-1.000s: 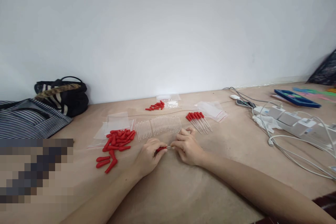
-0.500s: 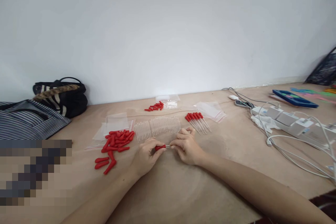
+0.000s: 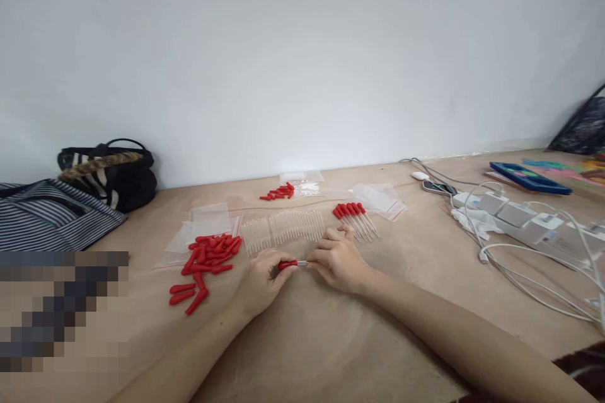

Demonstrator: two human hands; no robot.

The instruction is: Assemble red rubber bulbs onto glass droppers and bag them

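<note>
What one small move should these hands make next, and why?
Perhaps the right hand should press the tube firmly into the red bulb. The left hand pinches the bulb, the right grips the tube, and the two meet in line; how deep the tube sits can't be seen. The droppers beyond the right hand each show a bulb on one end.

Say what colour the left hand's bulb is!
The bulb is red, seen in the head view.

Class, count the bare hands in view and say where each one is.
2, at centre: the left hand grips a red bulb; the right hand, beside it, pinches a clear tube. Pixelation at lower left could hide others.
</note>
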